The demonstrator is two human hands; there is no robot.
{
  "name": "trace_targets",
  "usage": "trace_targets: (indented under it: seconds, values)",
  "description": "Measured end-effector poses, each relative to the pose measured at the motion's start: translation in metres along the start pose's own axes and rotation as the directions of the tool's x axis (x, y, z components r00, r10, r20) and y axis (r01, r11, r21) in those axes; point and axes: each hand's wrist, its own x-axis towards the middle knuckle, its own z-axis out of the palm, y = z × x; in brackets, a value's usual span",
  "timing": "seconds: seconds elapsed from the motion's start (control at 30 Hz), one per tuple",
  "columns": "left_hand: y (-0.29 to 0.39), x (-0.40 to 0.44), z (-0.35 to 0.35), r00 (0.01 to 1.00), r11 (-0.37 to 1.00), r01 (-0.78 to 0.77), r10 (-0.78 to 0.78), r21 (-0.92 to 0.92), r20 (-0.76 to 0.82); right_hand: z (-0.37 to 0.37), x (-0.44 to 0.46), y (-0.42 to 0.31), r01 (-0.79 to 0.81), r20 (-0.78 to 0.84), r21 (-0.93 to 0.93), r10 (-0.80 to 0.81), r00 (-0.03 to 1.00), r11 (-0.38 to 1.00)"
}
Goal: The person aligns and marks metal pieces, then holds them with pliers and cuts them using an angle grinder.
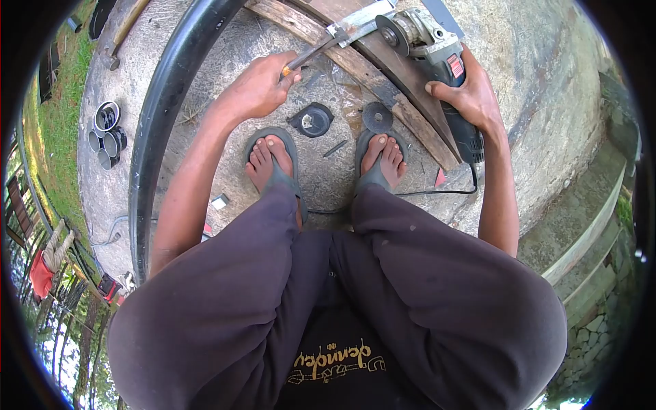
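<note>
My left hand (263, 83) is closed round the orange-marked handle of a thin metal tool (316, 52), whose far end meets a grey metal piece (359, 24) lying over the wooden boards. My right hand (465, 92) is wrapped round the body of an angle grinder (427, 51); its disc (393, 34) points up and left, beside the metal piece. Under the grinder run long wooden boards (410, 123). Between my feet on the concrete lie a black round guard (311, 120) and a loose grey disc (377, 117).
A thick black pipe (156, 109) curves along the left. Beyond it are several short pipe rings (107, 137) and a hammer (123, 37). The grinder's black cable (437, 193) crosses behind my feet. A red scrap (439, 178) lies near the boards' end.
</note>
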Motion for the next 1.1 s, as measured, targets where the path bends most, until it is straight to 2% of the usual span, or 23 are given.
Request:
trace_targets:
  seconds: [0.17,0.27,0.47,0.57,0.77,0.9,1.1]
  values:
    - [0.006,-0.003,0.004,0.999,0.999,0.048,-0.048,-0.003,-0.016,0.004,-0.002,0.002,-0.01,0.003,0.013,0.01,1.0,1.0]
    - [-0.001,-0.001,0.009,0.998,1.0,-0.014,0.015,0.017,-0.068,0.002,-0.003,-0.004,-0.061,0.034,0.012,0.06,0.998,0.998]
    - [0.004,-0.002,0.004,0.998,1.0,-0.009,0.01,0.028,-0.054,0.007,-0.002,-0.002,-0.007,-0.009,-0.005,0.007,1.0,1.0]
    - [0.002,-0.002,0.007,0.997,0.999,-0.003,0.006,0.031,-0.076,0.003,-0.002,-0.005,-0.05,0.036,0.039,0.048,0.998,0.998]
    - [0.007,-0.003,0.005,0.998,1.0,0.013,-0.014,-0.015,-0.059,0.003,-0.002,-0.011,-0.044,0.01,0.03,0.044,0.999,0.999]
    - [0.004,-0.003,0.005,0.996,0.999,-0.027,0.024,-0.026,-0.09,0.002,-0.002,-0.012,-0.084,0.04,0.027,0.083,0.996,0.996]
    - [0.009,-0.006,0.002,0.998,0.999,0.018,-0.02,-0.029,-0.053,0.001,-0.002,-0.013,-0.075,0.041,0.018,0.074,0.996,0.997]
